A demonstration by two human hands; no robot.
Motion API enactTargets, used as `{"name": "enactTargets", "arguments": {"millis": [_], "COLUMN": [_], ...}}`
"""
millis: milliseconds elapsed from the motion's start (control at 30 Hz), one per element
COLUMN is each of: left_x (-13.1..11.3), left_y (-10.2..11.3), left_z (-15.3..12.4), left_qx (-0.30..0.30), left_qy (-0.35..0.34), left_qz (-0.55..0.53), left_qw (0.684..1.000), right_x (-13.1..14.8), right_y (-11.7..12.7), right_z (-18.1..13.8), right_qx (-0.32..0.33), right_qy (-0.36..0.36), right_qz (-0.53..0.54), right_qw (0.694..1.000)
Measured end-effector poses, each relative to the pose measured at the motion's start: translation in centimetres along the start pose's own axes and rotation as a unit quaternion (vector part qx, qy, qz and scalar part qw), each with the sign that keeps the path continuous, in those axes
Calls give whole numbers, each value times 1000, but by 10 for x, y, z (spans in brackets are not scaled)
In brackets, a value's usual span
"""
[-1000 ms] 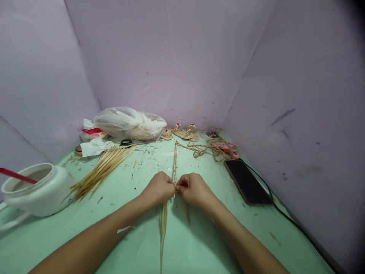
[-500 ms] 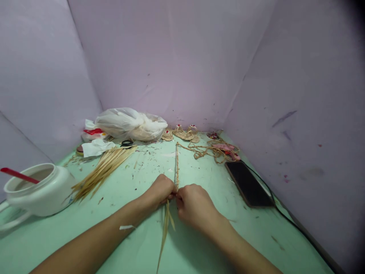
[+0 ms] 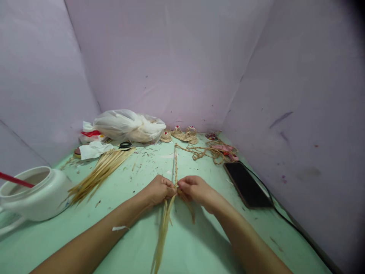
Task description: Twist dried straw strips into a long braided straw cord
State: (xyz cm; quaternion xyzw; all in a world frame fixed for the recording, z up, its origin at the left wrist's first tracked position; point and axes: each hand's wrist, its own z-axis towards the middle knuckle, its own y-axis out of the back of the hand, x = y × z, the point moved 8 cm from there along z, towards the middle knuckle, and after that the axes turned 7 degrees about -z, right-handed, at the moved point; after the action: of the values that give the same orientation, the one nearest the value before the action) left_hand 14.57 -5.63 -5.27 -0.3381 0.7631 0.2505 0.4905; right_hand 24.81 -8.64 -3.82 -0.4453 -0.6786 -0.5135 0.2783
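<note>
My left hand [image 3: 157, 190] and my right hand [image 3: 194, 189] meet at the middle of the green table [image 3: 199, 243], both pinched on the near end of a thin braided straw cord [image 3: 175, 163]. The cord runs straight away from me toward the back wall, then bends right into a loose tangle [image 3: 207, 151]. Loose flat straw strips [image 3: 162, 234] hang from the pinch point toward me, and one short strip [image 3: 190, 211] angles off under my right hand.
A bundle of straw strips [image 3: 99, 171] lies left of centre. A white pot [image 3: 35, 194] with a red stick stands far left. A plastic bag [image 3: 128, 125], scissors [image 3: 125, 144], small woven straw pieces [image 3: 182, 134] line the back. A black phone [image 3: 246, 184] with cable lies right.
My right hand has turned and drawn back level with the left after reaching over half a second ago. The loose strips under my hands have fanned out wider.
</note>
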Motion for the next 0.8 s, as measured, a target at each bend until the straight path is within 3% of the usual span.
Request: {"name": "enactTargets", "arguments": {"millis": [67,133,300,567,800], "left_x": [1,2,-2,-14,-21], "left_y": [0,0,4,11,22], "left_z": [-1,-3,-4,-7,-25], "left_qx": [-2,2,-1,-48,-136], "left_qy": [-4,-12,-51,-130,-69], "left_qz": [5,21,107,277,392], "left_qw": [1000,1000,993,951,907], "right_x": [-8,-9,-9,-6,-4], "right_y": [-22,-30,-24,-28,-33], "right_z": [1,2,5,0,1], "right_qx": [54,40,-27,-11,-41], "right_qy": [-40,-33,-9,-8,13], "right_qz": [57,60,65,124,118], "right_qw": [996,997,997,992,992]}}
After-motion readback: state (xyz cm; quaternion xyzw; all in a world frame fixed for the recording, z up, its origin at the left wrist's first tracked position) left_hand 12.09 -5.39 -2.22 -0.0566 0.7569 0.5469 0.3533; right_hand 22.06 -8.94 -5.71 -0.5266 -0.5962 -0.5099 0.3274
